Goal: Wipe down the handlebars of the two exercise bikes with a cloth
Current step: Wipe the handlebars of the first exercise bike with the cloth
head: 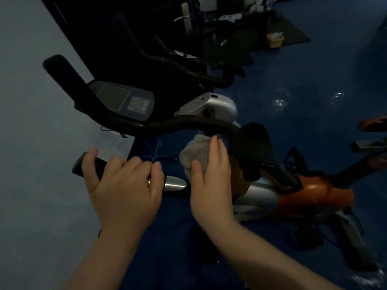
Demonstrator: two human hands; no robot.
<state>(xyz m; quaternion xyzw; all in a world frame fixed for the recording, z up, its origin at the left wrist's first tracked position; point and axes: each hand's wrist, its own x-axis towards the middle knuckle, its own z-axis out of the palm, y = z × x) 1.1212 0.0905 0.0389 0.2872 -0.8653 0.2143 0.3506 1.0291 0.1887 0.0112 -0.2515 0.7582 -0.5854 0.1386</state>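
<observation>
My left hand [123, 185]: wraps around the near black handlebar [90, 164].
My right hand [209, 174]: pinches the grey cloth [194, 151] under the curved bar [188, 124].

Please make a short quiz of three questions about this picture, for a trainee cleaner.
1. True or false: the left hand grips a handlebar grip.
2. Which hand holds the grey cloth? A) left B) right C) neither
3. Fill in: the display console sits ____ the curved handlebar in the view.

Key: 1 true; 2 B, the right hand; 3 above.
</observation>
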